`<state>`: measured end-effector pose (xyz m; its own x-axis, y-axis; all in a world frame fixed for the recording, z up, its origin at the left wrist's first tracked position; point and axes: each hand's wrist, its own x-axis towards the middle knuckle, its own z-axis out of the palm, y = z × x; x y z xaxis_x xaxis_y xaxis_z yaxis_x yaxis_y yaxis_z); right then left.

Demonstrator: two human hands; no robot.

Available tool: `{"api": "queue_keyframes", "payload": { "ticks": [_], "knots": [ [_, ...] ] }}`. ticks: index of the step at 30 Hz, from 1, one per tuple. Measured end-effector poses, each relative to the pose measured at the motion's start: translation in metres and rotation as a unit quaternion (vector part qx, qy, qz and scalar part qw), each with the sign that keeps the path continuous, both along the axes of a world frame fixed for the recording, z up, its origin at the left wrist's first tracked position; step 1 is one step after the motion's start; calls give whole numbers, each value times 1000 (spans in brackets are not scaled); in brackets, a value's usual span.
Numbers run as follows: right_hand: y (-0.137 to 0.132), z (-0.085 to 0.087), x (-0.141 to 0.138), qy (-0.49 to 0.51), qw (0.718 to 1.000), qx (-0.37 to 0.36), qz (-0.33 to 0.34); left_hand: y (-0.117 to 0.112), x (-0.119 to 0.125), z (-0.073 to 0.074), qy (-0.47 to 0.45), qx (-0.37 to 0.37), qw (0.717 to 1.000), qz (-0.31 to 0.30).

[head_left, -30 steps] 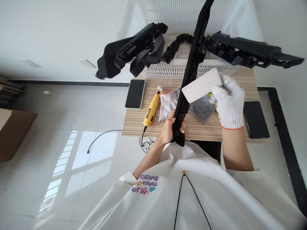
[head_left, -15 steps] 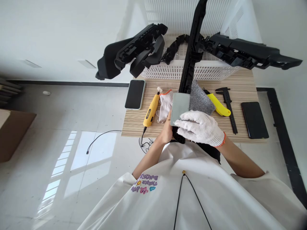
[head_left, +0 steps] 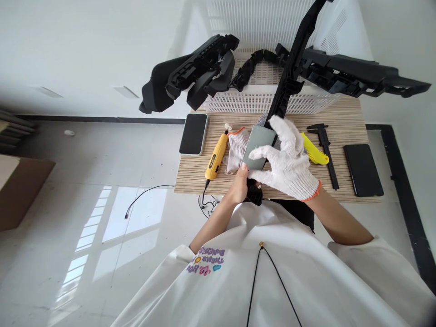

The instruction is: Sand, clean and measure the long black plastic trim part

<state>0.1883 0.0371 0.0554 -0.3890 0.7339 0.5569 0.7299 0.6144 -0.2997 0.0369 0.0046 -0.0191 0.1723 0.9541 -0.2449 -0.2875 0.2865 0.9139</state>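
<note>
A long black plastic trim strip (head_left: 283, 93) runs from my lap up over the table. On its near part lies a flat grey-green rectangular piece (head_left: 259, 140); I cannot tell whether it is fixed to the strip. My left hand (head_left: 239, 185), bare, is closed on the lower left edge of the grey-green piece, thumb on top, other fingers hidden. My right hand (head_left: 288, 163), in a white knit glove with an orange cuff, is over the strip and piece with its fingers spread. Behind it, a grey speckled cloth (head_left: 262, 120) is mostly covered.
On the wood-grain table (head_left: 190, 175) lie a phone (head_left: 193, 134), a yellow rotary tool (head_left: 216, 156), a white glove (head_left: 236, 150), a yellow-handled cutter (head_left: 315, 150), black calipers (head_left: 327, 156) and a dark phone (head_left: 363, 170). A white crate (head_left: 235, 101) behind holds black plastic parts (head_left: 347, 72).
The strip's far end has swung right, and the grey-green piece has tilted with it. My gloved right hand has spread its fingers and reached farther forward. My left thumb now shows on the piece.
</note>
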Motion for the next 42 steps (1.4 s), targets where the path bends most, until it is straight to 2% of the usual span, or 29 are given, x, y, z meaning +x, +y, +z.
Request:
{"api": "queue_keyframes", "payload": {
  "ticks": [3, 7, 12, 16, 17, 21, 25, 26, 29, 33, 37, 41, 42],
  "knots": [
    [2, 2, -1, -8, 999, -29, -10, 0, 0, -3, -14, 16, 1000, -21],
    [7, 7, 5, -25, 999, -34, 24, 1, -1, 2, -3, 38, 999, -17],
    [16, 7, 13, 42, 998, 12, -53, 3, 0, 10, -30, 101, 993, -44],
    [15, -3, 9, 6, 1000, 19, 18, 4, 1, 10, -35, 52, 998, -15],
    [15, -4, 8, 7, 1000, 15, 14, 4, 1, 10, -37, 47, 998, -13],
    [16, -3, 9, 49, 995, -8, -87, 6, 2, 16, -48, 67, 996, -18],
    [17, 0, 11, 21, 999, -46, -17, 7, 3, 19, -40, 48, 998, 1],
    [17, 0, 12, 27, 998, -44, -18, 7, 4, 19, -35, 44, 998, 1],
    [19, 2, 16, 55, 995, -23, -82, 7, 4, 19, -28, 42, 999, -11],
    [22, 4, 20, 9, 1000, -26, -15, 6, 4, 18, -14, 38, 999, -3],
    [23, 4, 22, 78, 993, -8, -89, 6, 4, 18, -23, 41, 999, -16],
    [23, 5, 24, 49, 998, -33, -35, 7, 5, 19, -33, 51, 998, -19],
    [23, 6, 24, 52, 997, -32, -47, 7, 5, 19, -27, 51, 998, -19]
  ]
}}
